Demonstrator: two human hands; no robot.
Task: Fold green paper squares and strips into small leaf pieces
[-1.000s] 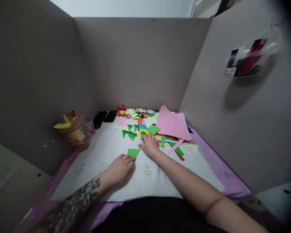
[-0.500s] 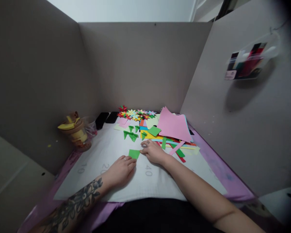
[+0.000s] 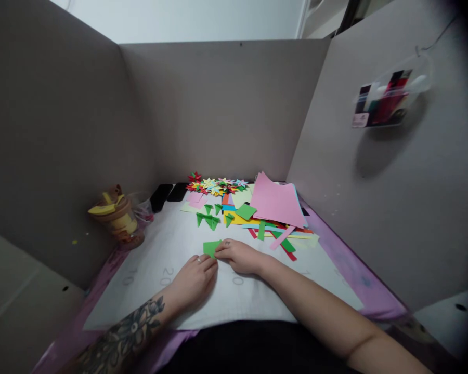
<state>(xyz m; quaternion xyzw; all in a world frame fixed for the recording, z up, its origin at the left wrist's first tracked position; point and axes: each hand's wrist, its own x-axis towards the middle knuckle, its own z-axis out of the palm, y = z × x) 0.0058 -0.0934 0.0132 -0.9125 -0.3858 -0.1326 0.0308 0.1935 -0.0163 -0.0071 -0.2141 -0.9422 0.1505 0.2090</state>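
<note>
A small piece of green paper [image 3: 209, 248] lies on the white numbered mat in front of me. At its lower edge, my left hand [image 3: 195, 279] holds it down with fingers pressed together. My right hand [image 3: 239, 255] has closed fingers on its right side and covers that part. The fingertips of both hands nearly meet. Just beyond are several folded green paper pieces [image 3: 211, 222], along with a flat green square [image 3: 245, 211] on the paper pile.
Large pink sheets [image 3: 278, 200] overlie coloured paper and strips [image 3: 284, 241] at the right. Folded paper stars [image 3: 214, 185] sit at the back. Two dark phones [image 3: 177, 191] and a terracotta pot [image 3: 119, 218] are leftward. Grey panels [image 3: 222, 104] enclose the table; a plastic container [image 3: 390, 98] hangs right.
My right hand has moved left and slightly nearer, onto the right side of the green paper. My left hand stays at the lower edge. The camera view has shifted slightly.
</note>
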